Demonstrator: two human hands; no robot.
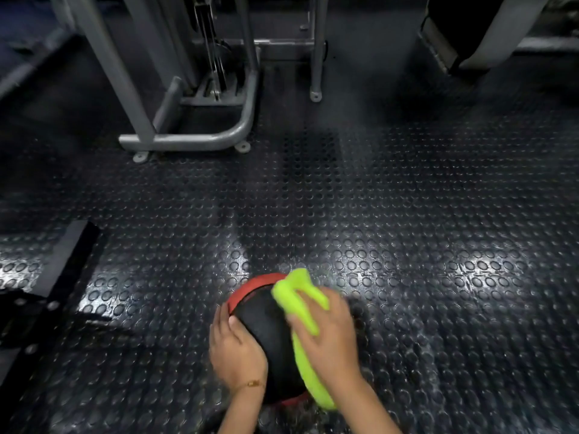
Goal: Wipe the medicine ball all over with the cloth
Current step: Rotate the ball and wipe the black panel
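A black and red medicine ball sits on the studded rubber floor, low in the view. The left hand lies open and flat against the ball's left side. The right hand presses a bright green cloth onto the ball's right side, fingers curled over the fabric. A grey machine frame stands well beyond.

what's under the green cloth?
The black-and-red medicine ball; the cloth drapes its right side under the right hand. The ball's surface beneath the cloth is hidden.
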